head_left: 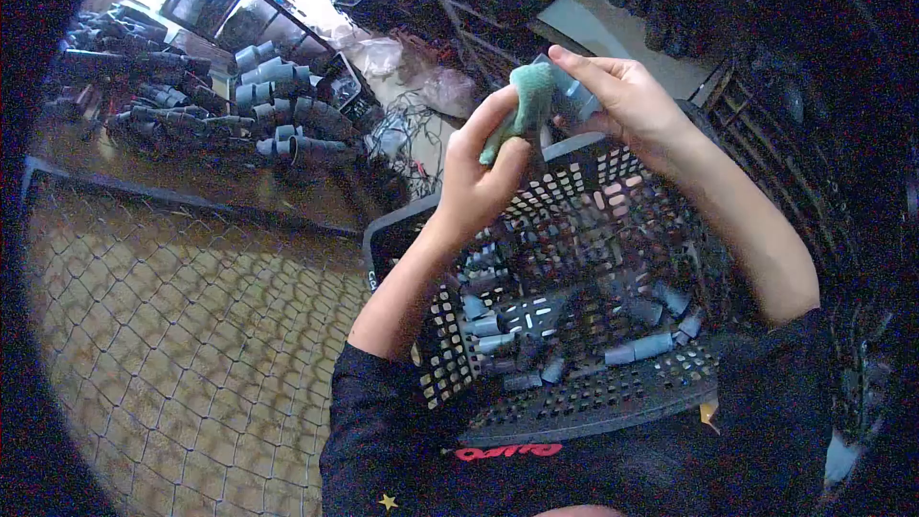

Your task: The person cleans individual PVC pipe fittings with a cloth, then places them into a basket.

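We see a two-handed hold above a black perforated plastic basket (392, 220). The left hand (481, 172) pinches a folded green cloth (533, 96) between thumb and fingers, closed narrowly on it. The right hand (643, 110) grips a blue-grey plastic piece (577, 94), its thumb uppermost; the fingers partly hide the piece, so we cannot tell its full shape. Cloth and piece lie side by side, and we cannot tell whether they touch.

Inside the basket, short tubular pieces (653, 346) lie scattered, some end to end. Beyond it, at the upper left, larger stacks of grey tubular pieces (273, 94) rest on a brown table (311, 195).

We judge the step in hand to be handling one piece with the cloth close by. Any further contact between them would call for a steady right-hand grip and small, controlled movements of the cloth.
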`<state>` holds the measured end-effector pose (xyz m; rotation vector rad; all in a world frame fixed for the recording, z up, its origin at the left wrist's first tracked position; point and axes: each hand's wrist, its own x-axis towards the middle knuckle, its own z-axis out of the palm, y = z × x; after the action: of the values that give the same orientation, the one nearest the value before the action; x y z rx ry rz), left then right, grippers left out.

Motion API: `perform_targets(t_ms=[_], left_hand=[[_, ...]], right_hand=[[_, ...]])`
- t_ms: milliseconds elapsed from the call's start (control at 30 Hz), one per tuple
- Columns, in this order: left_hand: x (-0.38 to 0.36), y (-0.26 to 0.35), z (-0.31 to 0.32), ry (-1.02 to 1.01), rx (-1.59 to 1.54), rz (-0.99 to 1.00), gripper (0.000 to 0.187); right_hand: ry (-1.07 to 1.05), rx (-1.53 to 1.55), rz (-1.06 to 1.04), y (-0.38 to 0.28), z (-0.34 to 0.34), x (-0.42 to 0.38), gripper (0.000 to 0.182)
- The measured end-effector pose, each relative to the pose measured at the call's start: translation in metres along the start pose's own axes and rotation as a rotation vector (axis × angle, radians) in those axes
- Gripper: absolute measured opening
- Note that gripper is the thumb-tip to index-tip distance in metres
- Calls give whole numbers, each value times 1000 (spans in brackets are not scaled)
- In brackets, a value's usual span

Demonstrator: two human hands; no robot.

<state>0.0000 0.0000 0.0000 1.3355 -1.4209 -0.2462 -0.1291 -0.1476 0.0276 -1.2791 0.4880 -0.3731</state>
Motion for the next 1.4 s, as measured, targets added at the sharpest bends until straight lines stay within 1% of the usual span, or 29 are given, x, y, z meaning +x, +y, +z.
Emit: perform_targets(t_ms=[67,100,167,200,233,267,300,367,400,433,467,567,600,633,700,767,833,900,933,1000,1033,1100,1133,1233,1267,1300,1333,1367,1400], left_hand=[[-2,1,1,-59,100,54,44],[-4,3,0,-117,126,164,45],[-5,7,1,-226,139,19,46],[-1,1,5,-155,78,13,45],[3,-1,7,-17,57,94,44],[5,0,4,-6,38,18,44],[6,-3,2,8,57,40,44],[3,-6,5,-11,120,120,44],[1,-5,6,-59,140,132,44],[-3,-2,7,-121,128,124,44],[-2,-1,5,-252,237,61,46],[-4,-12,3,-166,199,67,47],[-4,-10,4,-125,198,-14,48],[-4,-9,5,-62,116,-63,49],[-2,-8,6,-37,152,-6,49],[-10,-11,6,-112,221,-6,48],[0,2,3,-216,391,209,46],[12,8,-5,-223,683,434,39],[16,5,-10,-228,732,444,39],[17,3,-12,-121,721,341,39],[17,0,-10,-64,714,311,39],[13,4,-6,-179,730,374,40],[11,4,1,-195,697,419,40],[19,10,1,-241,769,431,39],[22,7,-4,-244,820,462,37],[27,4,-8,-247,873,490,36],[30,2,-10,-221,885,498,36],[30,5,-4,-219,894,451,36],[26,5,-1,-274,858,438,36]], right_hand=[[21,9,0,-2,0,-1,42],[-11,53,-20,1,5,3,43],[-14,70,20,-2,5,0,45],[-84,77,24,-5,-2,0,46],[-109,88,19,-6,0,-2,46],[-90,76,-31,-6,3,-4,47],[-71,66,-78,-5,4,-5,47],[-55,48,-99,-1,0,-1,44],[-50,22,-100,-3,-2,1,43],[-50,-5,-96,-4,-2,2,42],[-22,-9,-41,-5,-1,1,41],[-45,76,-46,2,0,4,43],[-16,53,-19,-1,0,2,44],[-13,11,-15,-4,1,0,44],[0,-64,-10,-11,3,-6,46],[-16,-21,-10,-6,0,-3,47],[-42,-15,5,-7,-1,-5,46],[21,-56,58,-8,0,-8,46],[37,-66,26,-4,-2,-8,48],[51,-115,-66,5,-3,-9,53],[18,-116,-36,7,-4,-6,52],[-13,-79,-96,17,-5,3,49],[-4,-87,-249,19,-3,6,46],[-25,-109,-186,15,-10,6,44],[-12,-84,-225,14,-10,3,44],[8,-112,-74,0,-11,-7,40],[56,-124,-118,-3,-11,-9,38],[100,-127,-150,-3,-10,-12,36],[63,-109,-112,-6,-13,-16,34]])
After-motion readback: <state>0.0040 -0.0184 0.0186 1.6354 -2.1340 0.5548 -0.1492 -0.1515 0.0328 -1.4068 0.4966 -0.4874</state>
